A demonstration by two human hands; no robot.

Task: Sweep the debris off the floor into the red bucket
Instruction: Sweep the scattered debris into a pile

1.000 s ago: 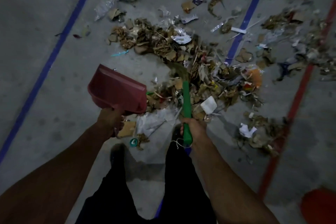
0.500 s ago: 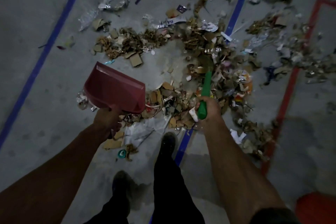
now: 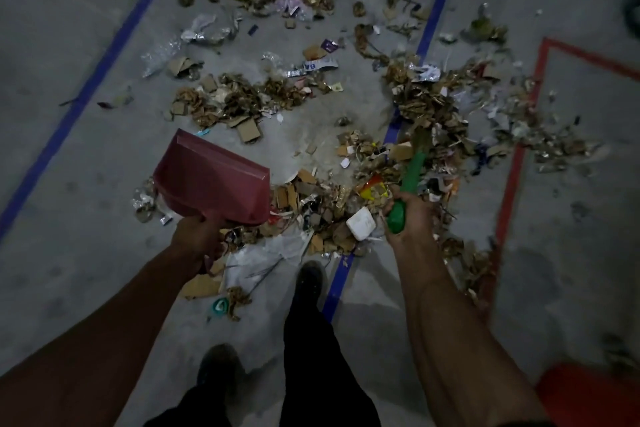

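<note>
Now we grip dustpan (image 3: 212, 180) in left hand (image 3: 197, 239), broom (image 3: 408, 184) in right hand (image 3: 412, 218); debris (image 3: 322, 204) lies between; bucket (image 3: 588, 395) near right.

Your left hand (image 3: 197, 236) holds a dark red dustpan (image 3: 214, 180), plain and without pattern. Your right hand (image 3: 410, 218) grips a bright green broom handle (image 3: 407, 184). The floor (image 3: 69, 28) is dull grey concrete, crossed by blue tape lines (image 3: 100, 66) on the left and centre, and a red tape outline (image 3: 512, 177) on the right. The debris (image 3: 242, 97) is mostly tan and brown cardboard scraps, mixed with silvery foil, white paper, and flecks of yellow and orange. A white square piece (image 3: 361, 227) lies near you. The bucket (image 3: 588, 399), near right, is orange-red. Your trousers (image 3: 311, 374) are black.
</note>
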